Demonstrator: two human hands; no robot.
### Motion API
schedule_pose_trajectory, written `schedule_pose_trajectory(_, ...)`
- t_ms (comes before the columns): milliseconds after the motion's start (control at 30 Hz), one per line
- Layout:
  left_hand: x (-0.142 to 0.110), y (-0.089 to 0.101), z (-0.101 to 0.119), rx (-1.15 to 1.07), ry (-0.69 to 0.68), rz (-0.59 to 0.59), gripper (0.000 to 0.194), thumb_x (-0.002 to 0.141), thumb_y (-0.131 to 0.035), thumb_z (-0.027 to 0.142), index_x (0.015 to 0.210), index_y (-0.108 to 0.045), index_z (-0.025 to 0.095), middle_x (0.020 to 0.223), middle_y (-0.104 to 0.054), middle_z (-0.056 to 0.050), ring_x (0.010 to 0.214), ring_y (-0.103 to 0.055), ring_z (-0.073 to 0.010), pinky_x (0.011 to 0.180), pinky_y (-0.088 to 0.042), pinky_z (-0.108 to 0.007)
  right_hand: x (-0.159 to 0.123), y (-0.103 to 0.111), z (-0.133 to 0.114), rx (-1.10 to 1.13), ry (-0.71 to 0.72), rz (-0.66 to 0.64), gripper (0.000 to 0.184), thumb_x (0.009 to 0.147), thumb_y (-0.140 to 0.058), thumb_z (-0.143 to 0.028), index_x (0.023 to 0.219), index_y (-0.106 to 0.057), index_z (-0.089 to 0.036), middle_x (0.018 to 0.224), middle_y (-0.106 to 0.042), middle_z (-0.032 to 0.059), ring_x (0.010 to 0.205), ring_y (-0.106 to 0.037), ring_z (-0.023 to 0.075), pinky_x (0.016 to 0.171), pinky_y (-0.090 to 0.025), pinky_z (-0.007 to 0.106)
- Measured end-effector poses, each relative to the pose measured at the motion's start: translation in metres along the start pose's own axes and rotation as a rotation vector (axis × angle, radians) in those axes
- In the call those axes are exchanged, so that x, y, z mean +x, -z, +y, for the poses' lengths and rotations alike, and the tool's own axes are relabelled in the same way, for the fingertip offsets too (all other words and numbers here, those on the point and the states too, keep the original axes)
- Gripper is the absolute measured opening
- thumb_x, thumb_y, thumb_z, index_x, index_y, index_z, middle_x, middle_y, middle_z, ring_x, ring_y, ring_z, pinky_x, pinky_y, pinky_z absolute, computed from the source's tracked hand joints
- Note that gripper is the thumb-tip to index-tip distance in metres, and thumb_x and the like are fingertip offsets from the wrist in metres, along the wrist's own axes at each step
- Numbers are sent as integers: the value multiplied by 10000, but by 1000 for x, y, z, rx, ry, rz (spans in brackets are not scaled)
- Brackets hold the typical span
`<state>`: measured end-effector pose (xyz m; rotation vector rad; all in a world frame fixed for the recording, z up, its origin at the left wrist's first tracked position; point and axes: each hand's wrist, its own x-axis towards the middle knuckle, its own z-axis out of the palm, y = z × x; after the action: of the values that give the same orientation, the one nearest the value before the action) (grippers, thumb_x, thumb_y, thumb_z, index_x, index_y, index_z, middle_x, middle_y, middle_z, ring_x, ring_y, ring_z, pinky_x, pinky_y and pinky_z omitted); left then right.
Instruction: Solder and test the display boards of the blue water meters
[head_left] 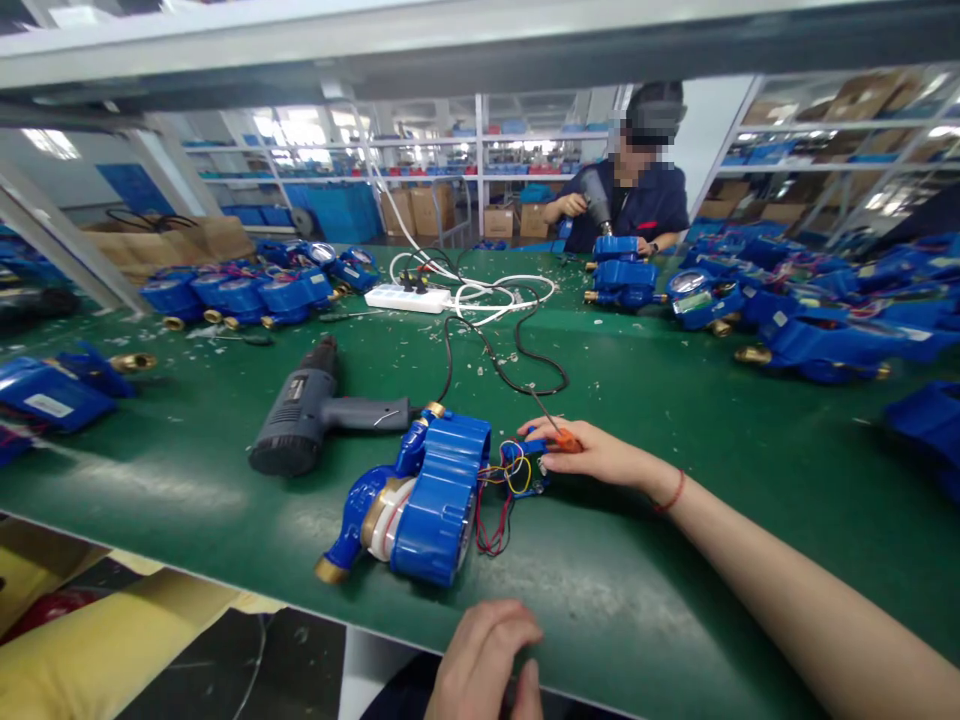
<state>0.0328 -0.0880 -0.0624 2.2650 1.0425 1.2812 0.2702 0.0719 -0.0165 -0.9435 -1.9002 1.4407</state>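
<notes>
Right hand (604, 455) pinching orange tool (566, 440) at circuit board (523, 470), wired to blue water meter (431, 500); meter lies sideways on near bench (637, 600), seemingly for board access. Left hand (484, 660) loosely curled, apparently empty.

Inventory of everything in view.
Brass-ended plastic water meter: one, blue, front bench
Wired circuit module: one, black, beside meter
Pistol-grip heat gun: one, dark grey, left of meter
Power strip: one, white, mid-bench
Further water meters: many, blue, both bench sides
Bench mat: one, green, under everything
Co-worker: one, navy top, across bench
Orange-handled tool: one, orange, in right hand
Right hand: one, red bracelet, on module
Left hand: one, bare, at bench edge
</notes>
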Motion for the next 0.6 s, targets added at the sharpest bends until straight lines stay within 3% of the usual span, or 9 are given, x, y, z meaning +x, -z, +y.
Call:
schedule_pose_trajectory(133,2,5,-1,-23,33,-98,334,766,-523,22,1046,-543,204,966,-686,-74,899,-691,-180,786,-572,-247,-8,-7,-6,122,-114,50,428,730,-774,-455,975,-659,-123,955,-618,46,898,-565,179,880,-453,327)
schedule_pose_trajectory(233,-2,3,2,-22,196,-44,330,795,-518,74,1089,-556,218,1039,-681,-84,982,-677,-209,843,-566,-305,-27,-25,-10,289,-239,95,444,757,-737,-513,939,-628,-123,846,-595,27,756,-562,129,727,-495,261)
schedule_pose_trajectory(300,-7,-3,5,-19,346,12,362,824,-524,156,1180,-536,215,1130,-668,-110,1050,-658,-251,880,-557,-380,-43,-46,-12,407,-325,134,470,799,-676,-561,1001,-587,-146,893,-601,38,747,-581,124,700,-520,264)
schedule_pose_trajectory(433,-14,-14,12,-81,592,58,676,770,-621,248,1388,-363,155,1356,-551,-205,1238,-548,-346,999,-470,-524,-69,-92,-16,713,-476,283,437,839,-656,-540,1092,-540,-202,1057,-609,61,916,-612,158,823,-539,333)
schedule_pose_trajectory(533,-10,-18,19,-236,709,114,801,709,-672,205,1422,-307,172,1411,-505,-200,1307,-482,-347,1071,-395,-532,-78,-119,-22,932,-519,393,395,811,-721,-495,1071,-597,-223,1131,-600,46,1015,-586,163,880,-520,306)
schedule_pose_trajectory(600,-4,-20,22,-354,768,175,826,694,-698,201,1418,-302,205,1418,-504,-170,1321,-471,-326,1094,-377,-500,-80,-130,-27,966,-516,382,367,821,-717,-490,1075,-627,-242,1150,-597,34,1032,-578,161,887,-517,294)
